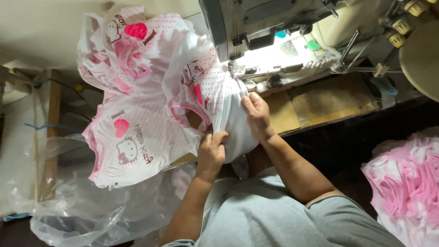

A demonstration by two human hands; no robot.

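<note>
My left hand (211,153) grips the lower fold of a white garment with pink dots (224,98), close to my body. My right hand (257,114) pinches the same garment higher up, just below the needle area (238,71) of a grey sewing machine (270,27). The fabric is stretched between both hands and runs up under the machine's lit foot. More white and pink garments with a cartoon cat print and red hearts (132,137) are heaped to the left, joined in a chain with the piece I hold.
A wooden machine table (329,100) extends to the right. Clear plastic sheeting (91,206) lies at lower left. A stack of pink and white fabric pieces (407,183) sits at lower right. Thread stand parts (398,27) rise at upper right.
</note>
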